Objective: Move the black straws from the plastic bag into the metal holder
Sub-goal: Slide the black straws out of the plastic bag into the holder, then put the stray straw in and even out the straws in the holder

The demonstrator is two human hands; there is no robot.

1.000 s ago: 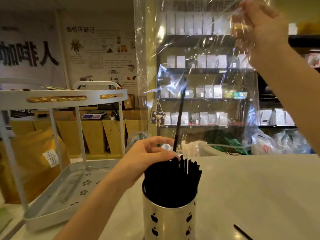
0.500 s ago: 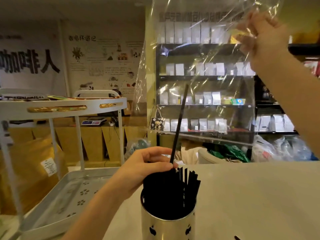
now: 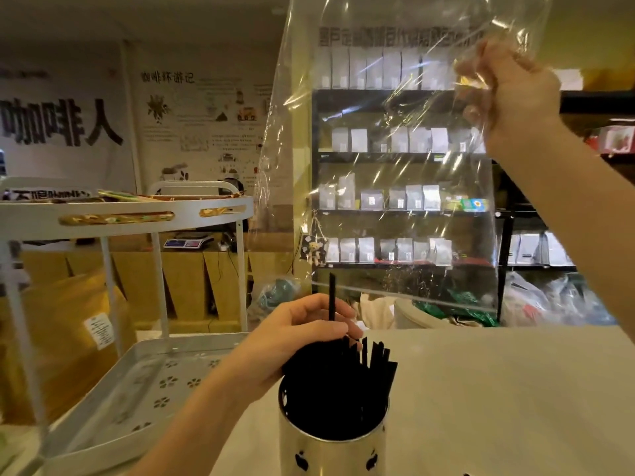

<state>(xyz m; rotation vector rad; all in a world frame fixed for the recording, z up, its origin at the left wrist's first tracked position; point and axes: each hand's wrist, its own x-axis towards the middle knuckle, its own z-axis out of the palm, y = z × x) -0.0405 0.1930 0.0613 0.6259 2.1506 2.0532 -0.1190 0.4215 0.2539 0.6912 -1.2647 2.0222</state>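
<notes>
While the round metal holder on the pale counter stands packed with black straws, the clear, crinkled bag hangs above it. The left hand pinches one upright straw over the bunch. The right hand clutches the bag's top corner.
</notes>
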